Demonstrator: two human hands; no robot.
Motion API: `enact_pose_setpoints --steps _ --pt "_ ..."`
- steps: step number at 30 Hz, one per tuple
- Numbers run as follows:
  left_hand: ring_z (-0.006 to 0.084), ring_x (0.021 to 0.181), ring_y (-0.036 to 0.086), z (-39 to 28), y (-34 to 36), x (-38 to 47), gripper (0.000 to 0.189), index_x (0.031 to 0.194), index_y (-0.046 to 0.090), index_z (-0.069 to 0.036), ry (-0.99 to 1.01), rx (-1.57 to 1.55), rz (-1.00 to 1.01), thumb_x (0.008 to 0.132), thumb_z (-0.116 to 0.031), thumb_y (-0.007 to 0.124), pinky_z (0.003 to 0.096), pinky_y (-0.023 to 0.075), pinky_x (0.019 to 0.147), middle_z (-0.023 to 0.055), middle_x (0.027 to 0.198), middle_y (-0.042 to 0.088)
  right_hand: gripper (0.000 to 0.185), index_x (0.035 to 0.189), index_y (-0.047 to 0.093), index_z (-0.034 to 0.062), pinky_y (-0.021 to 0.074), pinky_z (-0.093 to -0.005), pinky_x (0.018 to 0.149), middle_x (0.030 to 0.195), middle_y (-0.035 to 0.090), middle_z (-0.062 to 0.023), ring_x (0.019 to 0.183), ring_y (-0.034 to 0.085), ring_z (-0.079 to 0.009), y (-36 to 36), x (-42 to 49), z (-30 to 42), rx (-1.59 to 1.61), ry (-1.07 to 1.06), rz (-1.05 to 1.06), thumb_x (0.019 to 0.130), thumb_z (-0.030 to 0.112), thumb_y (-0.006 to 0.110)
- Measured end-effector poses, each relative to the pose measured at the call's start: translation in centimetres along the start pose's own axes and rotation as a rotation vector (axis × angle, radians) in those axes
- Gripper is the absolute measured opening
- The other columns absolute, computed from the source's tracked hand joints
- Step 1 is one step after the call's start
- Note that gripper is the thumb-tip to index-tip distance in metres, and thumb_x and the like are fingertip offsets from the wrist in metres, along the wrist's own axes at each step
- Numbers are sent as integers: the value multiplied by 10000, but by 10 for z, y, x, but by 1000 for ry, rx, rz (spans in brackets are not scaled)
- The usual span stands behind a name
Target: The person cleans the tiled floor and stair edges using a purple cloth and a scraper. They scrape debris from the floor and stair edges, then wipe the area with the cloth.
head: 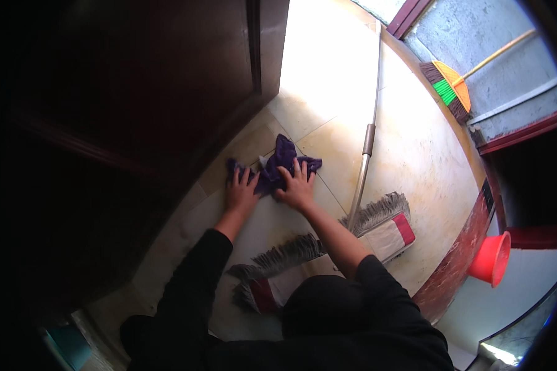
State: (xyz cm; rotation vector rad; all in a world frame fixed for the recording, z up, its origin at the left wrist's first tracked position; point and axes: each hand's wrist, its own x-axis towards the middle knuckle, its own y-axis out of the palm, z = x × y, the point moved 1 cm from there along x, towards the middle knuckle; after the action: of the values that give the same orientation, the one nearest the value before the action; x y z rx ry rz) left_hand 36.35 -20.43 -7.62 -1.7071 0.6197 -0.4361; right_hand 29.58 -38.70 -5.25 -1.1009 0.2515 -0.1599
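Observation:
A crumpled dark purple cloth (273, 174) lies on the tiled floor (325, 143) before me. My left hand (242, 190) rests palm down on the cloth's left end, fingers spread. Over its right part, my right hand (299, 185) presses with thumb and fingers apart. A small whitish patch (262, 161) shows at the cloth between the hands. Under my right forearm lies a wide flat mop (384, 236) with grey fringe and red end pockets; the forearm hides part of it. Its metal handle (361, 178) stretches away across the floor.
A dark wooden panel (167, 92), perhaps a door, stands close on the left. On the right, a broom (452, 86) with orange head leans by a grey wall panel (496, 60). A red plastic bucket (487, 260) sits beyond a reddish stone ledge (455, 252). Strong light washes out the far floor.

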Motion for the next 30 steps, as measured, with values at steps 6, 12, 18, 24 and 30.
enact_pose_setpoints --steps 6,12,18,24,30 --pt "393 1075 486 -15 -2 -82 363 1063 626 -106 -143 -80 -109 704 -124 674 478 438 920 163 1152 541 652 1243 553 241 212 -622 1065 1439 384 -120 1392 218 -402 24 34 20 -112 -399 228 611 220 713" --pt "495 1312 273 4 -27 -116 773 1327 366 -4 -452 -59 -142 635 -144 681 518 266 1095 276 1401 305 303 914 609 106 378 -529 924 1071 542 -151 1093 466 -370 35 -19 55 234 -534 -28 630 194 665" --pt "553 1357 85 38 -18 -91 1132 1448 190 -21 -572 -101 198 590 -430 806 578 159 1108 375 1453 116 226 832 508 81 420 -471 741 868 521 -155 849 497 -362 19 -29 -12 476 -120 -489 623 54 588" --pt "591 1351 -26 25 -25 -72 1376 1498 36 -72 -583 -18 308 508 -607 827 586 136 1106 417 1454 -16 367 1079 569 6 359 -459 957 1109 525 -219 1035 466 -385 5 10 -65 98 285 -655 721 69 517" --pt "615 1333 -60 26 -20 -78 1372 1501 -8 -71 -639 -46 299 541 -627 799 636 120 1075 415 1454 -75 406 1136 516 -74 352 -484 993 1308 445 -272 1127 445 -437 0 95 -48 130 224 -636 763 85 502"
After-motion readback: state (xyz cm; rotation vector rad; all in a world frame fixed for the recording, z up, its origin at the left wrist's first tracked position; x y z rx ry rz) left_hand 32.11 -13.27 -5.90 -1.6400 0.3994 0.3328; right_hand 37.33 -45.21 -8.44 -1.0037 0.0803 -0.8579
